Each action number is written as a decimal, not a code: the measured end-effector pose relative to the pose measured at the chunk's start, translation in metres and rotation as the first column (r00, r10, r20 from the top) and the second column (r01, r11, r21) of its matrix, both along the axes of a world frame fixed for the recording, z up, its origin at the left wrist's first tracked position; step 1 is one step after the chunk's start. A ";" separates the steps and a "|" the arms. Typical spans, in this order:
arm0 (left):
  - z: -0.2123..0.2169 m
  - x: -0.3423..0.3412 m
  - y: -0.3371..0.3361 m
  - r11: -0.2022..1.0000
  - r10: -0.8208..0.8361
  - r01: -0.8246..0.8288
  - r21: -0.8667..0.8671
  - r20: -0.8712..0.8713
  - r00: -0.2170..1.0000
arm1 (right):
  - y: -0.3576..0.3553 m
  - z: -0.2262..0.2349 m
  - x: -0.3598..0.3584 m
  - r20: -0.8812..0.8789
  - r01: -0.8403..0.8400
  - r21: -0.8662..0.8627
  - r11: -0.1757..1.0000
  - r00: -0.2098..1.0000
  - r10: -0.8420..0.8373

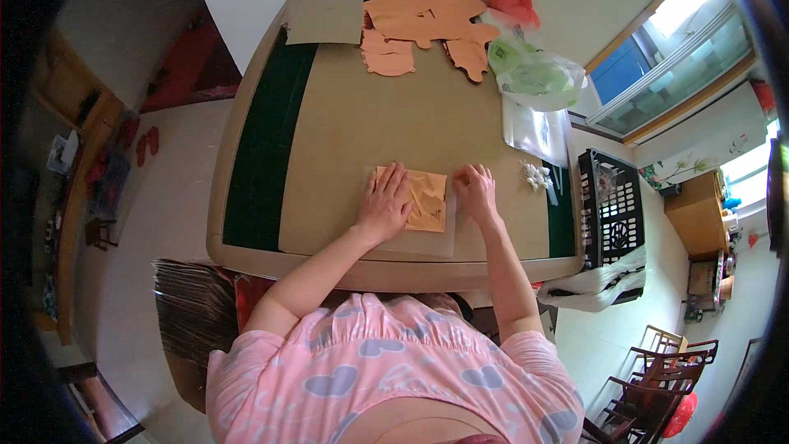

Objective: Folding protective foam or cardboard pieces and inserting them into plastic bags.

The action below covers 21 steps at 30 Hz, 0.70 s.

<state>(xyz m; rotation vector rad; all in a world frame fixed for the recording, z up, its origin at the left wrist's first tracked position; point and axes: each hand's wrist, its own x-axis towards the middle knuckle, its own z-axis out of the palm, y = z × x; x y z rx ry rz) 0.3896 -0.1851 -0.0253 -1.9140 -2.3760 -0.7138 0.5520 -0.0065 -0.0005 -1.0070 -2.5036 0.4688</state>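
Note:
My left hand (383, 205) lies flat, fingers stretched out, on the left part of a square orange sheet (436, 218). Cut or creased shapes mark the middle of that sheet. It lies in or on a clear plastic bag (440, 245), whose pale margin shows below and to the right; which of the two I cannot tell. Just right of the bag's edge, my right hand (478, 191) rests with its fingers curled together. Whatever those fingers may pinch is too small to make out. Both hands are at the near side of the brown board (353, 115).
Orange cut-out pieces (427, 15) and a grey card (325, 18) lie at the far edge. On the right are a green-white plastic bag (538, 78), clear sleeves (538, 131) and small white pieces (536, 176). A black crate (612, 205) stands beside the table; stacked cardboard (193, 304) sits at near left.

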 end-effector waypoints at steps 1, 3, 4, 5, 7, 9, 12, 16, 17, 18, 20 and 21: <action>0.000 0.000 0.001 1.000 -0.003 0.003 0.002 0.001 1.000 | 0.004 -0.002 0.001 0.056 -0.010 -0.045 0.999 0.998 0.013; -0.001 -0.003 0.000 0.999 -0.032 0.032 0.003 -0.010 0.999 | 0.006 -0.004 -0.001 0.047 0.012 -0.015 1.000 0.999 -0.012; -0.001 -0.003 0.000 0.999 -0.032 0.032 0.003 -0.008 0.999 | 0.007 -0.005 -0.002 0.037 0.037 0.016 0.999 0.999 -0.038; 0.000 -0.005 -0.001 0.999 -0.040 0.040 -0.010 0.000 0.999 | 0.006 -0.003 -0.003 0.038 0.031 0.015 0.999 0.999 -0.032; 0.000 -0.005 -0.003 0.999 -0.044 0.045 -0.024 0.011 0.999 | 0.005 0.001 -0.004 0.041 0.037 0.004 0.999 0.998 -0.037; 0.000 -0.005 -0.001 0.999 -0.023 0.023 -0.036 -0.004 1.000 | 0.004 -0.003 -0.001 0.030 0.035 -0.014 0.999 0.999 -0.035; -0.001 -0.005 -0.003 0.999 -0.033 0.033 -0.040 0.006 0.999 | 0.003 -0.001 0.003 0.013 -0.007 -0.038 0.999 1.000 0.008; -0.003 -0.008 -0.002 0.998 -0.058 0.057 -0.025 -0.014 0.998 | 0.004 0.003 0.001 0.001 -0.036 -0.072 0.997 0.999 0.036; -0.005 -0.009 -0.001 0.998 -0.065 0.064 -0.017 -0.020 0.998 | 0.004 0.003 0.000 0.002 -0.035 -0.074 0.997 0.999 0.035; -0.006 -0.010 -0.001 0.997 -0.072 0.071 -0.009 -0.026 0.997 | 0.004 0.004 -0.001 -0.006 -0.026 -0.074 0.997 1.000 0.026; -0.007 -0.009 0.000 0.997 -0.073 0.072 -0.020 -0.028 0.997 | 0.005 0.002 -0.003 -0.014 -0.012 -0.073 0.997 1.000 0.011; -0.007 -0.009 0.000 0.997 -0.074 0.073 -0.029 -0.032 0.997 | 0.005 0.000 -0.005 0.024 0.011 -0.050 0.999 1.000 -0.010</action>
